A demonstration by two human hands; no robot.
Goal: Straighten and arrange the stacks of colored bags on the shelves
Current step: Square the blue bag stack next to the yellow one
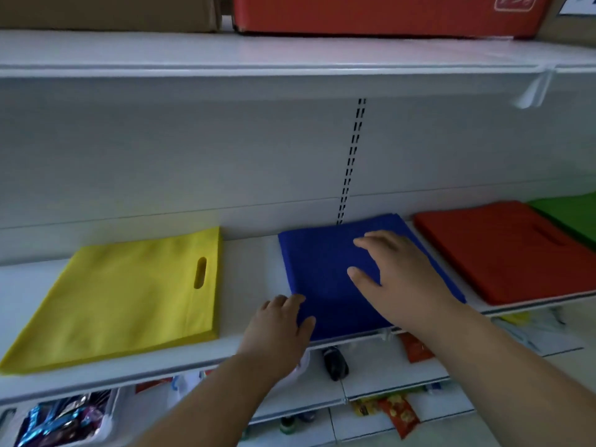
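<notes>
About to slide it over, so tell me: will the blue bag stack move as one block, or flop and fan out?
The blue bag stack looks like thin, soft fabric sheets, so it will probably flop if lifted by one edge. Its far corner already shows fanned layers, so a one-sided push may shear it. The right hand lying flat on top should help it slide together.

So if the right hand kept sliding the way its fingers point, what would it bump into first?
The right hand lies flat on the blue stack, fingers pointing left. Past the stack's edge is bare shelf, so probably the yellow stack first.

Left hand point(278, 327) fingers curled, gripping; right hand point(396, 279) flat, fingers spread; both forearms extended forward.
</notes>
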